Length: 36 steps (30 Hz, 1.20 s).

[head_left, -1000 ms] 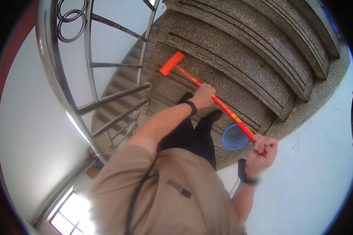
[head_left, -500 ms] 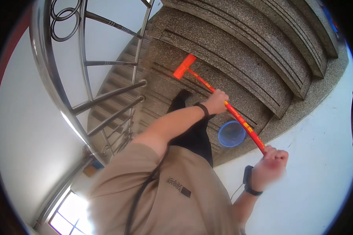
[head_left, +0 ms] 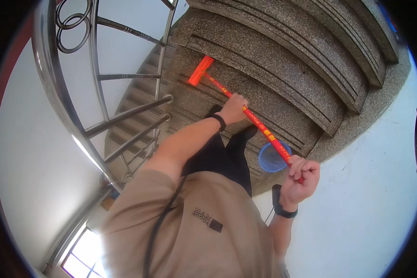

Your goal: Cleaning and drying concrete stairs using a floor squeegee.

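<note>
Both my hands grip a broom (head_left: 264, 130) with a red stick marked in yellow and a flat orange head (head_left: 200, 70). My left hand (head_left: 233, 109) is closed round the stick partway toward the head. At the upper end of the stick my right hand (head_left: 302, 178) is wrapped round it, low on the right. The orange head rests at or just above a speckled stone stair tread (head_left: 190, 60), near its left end; contact is hard to tell. Just left of my right hand stands a round blue bucket (head_left: 261, 160), and the stick passes over its rim.
Curved stone steps (head_left: 282, 41) rise toward the upper right. A shiny metal railing (head_left: 55, 88) bounds the left side, with lower stairs (head_left: 129, 99) beyond it. A white wall (head_left: 356, 194) closes the right side. My dark shoe (head_left: 248, 133) stands on the tread.
The broom has shifted left and slightly away from me, its head moving toward the railing side. Both hands moved left with it, still gripping. One of my shoes has come into view.
</note>
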Each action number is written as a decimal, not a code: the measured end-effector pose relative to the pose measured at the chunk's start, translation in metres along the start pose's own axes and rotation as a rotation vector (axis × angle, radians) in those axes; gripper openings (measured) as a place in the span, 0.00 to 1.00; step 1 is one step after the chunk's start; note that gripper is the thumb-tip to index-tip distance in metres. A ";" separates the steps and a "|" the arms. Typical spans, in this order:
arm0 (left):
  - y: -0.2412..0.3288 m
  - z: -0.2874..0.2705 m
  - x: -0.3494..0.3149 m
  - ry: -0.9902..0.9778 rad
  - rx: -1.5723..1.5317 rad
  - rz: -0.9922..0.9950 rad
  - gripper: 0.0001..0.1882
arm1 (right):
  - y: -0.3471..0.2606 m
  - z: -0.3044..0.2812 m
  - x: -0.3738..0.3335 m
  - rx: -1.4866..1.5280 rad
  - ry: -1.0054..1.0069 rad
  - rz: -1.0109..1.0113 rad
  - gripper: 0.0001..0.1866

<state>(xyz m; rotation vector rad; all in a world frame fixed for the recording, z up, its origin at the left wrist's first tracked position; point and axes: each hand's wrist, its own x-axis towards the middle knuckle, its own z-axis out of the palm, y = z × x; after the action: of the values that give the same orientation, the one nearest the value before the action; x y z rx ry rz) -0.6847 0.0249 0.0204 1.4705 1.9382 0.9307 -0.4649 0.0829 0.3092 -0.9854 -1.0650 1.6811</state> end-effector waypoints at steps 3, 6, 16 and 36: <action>0.037 0.030 0.009 -0.034 0.030 0.083 0.10 | -0.029 -0.013 -0.002 -0.062 0.099 -0.036 0.05; 0.086 0.059 0.011 -0.064 -0.127 0.072 0.10 | -0.066 -0.029 -0.011 -0.096 0.130 -0.112 0.07; 0.078 0.027 -0.015 0.050 -0.134 -0.027 0.09 | -0.056 -0.021 -0.014 -0.015 0.070 -0.136 0.06; 0.088 0.029 -0.046 -0.035 -0.244 -0.043 0.10 | -0.070 -0.008 -0.049 -0.172 -0.137 -0.168 0.06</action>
<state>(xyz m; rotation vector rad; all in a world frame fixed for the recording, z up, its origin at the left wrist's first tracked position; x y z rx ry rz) -0.5978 0.0018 0.0718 1.2922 1.7537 1.0722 -0.4251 0.0549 0.3796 -0.8713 -1.3633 1.5563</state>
